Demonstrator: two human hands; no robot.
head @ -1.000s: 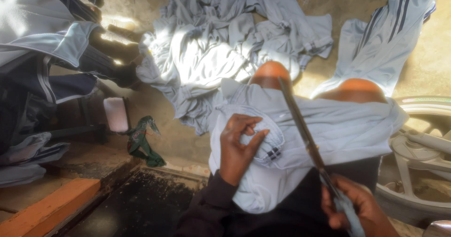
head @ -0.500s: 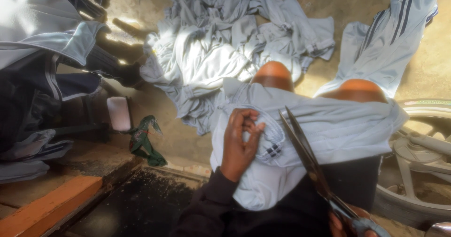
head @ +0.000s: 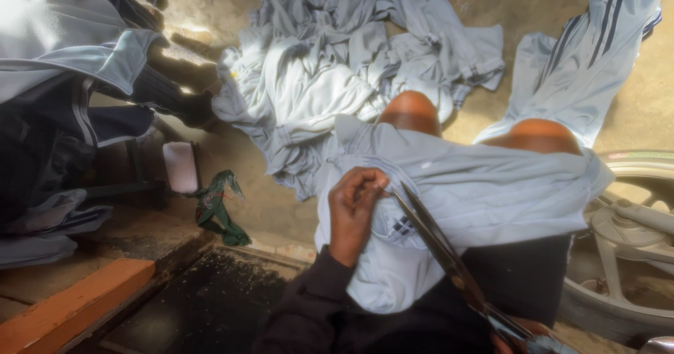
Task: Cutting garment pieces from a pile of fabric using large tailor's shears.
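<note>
A light grey garment [head: 484,192] lies spread over my lap, below my two bare knees. My left hand [head: 354,210] pinches a fold of this cloth beside a small dark emblem [head: 400,226]. My right hand [head: 523,336] is at the bottom edge, mostly out of view, gripping the handles of long dark scissors [head: 442,252]. The blades run up and left, and their tips reach the cloth right next to my left fingers.
A heap of light grey garments [head: 330,80] lies on the concrete floor ahead. A striped grey piece [head: 590,52] lies at the right. Dark and grey clothes [head: 63,80] pile at the left. A green rag [head: 214,210], an orange wooden plank [head: 67,308] and a wheel [head: 625,256] are nearby.
The scissors swung down and left, so their tips now meet the cloth at my left fingers. My right hand dropped lower, nearly out of frame. My left hand closed onto the fold.
</note>
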